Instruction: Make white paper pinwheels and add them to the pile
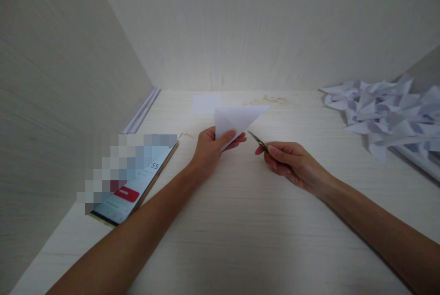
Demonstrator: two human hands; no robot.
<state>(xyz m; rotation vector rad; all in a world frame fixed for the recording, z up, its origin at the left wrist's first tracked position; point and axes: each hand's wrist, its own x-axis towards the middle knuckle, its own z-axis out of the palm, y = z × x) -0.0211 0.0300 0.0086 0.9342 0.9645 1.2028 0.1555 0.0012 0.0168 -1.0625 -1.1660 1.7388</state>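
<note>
My left hand (210, 148) grip pinches folded paper triangle (237, 118) above worktop (240, 221) centre. Right hand (290, 162) grip closed on small scissors (257, 140), tips just right of paper. Cut-paper pile (385, 116) far right.

A pile of folded white paper pieces (388, 111) lay at the pale wooden tabletop's (240, 221) right; a flat white sheet (205, 103) and a phone (137, 185) lay left.

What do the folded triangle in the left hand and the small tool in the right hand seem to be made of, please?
The folded triangle looks like thin white matte paper: crisp creases, light glowing through it. The small tool, probably scissors, seems to be dark, slightly shiny metal; its slim pointed blades catch a little light, though the view is too small to be sure.
</note>
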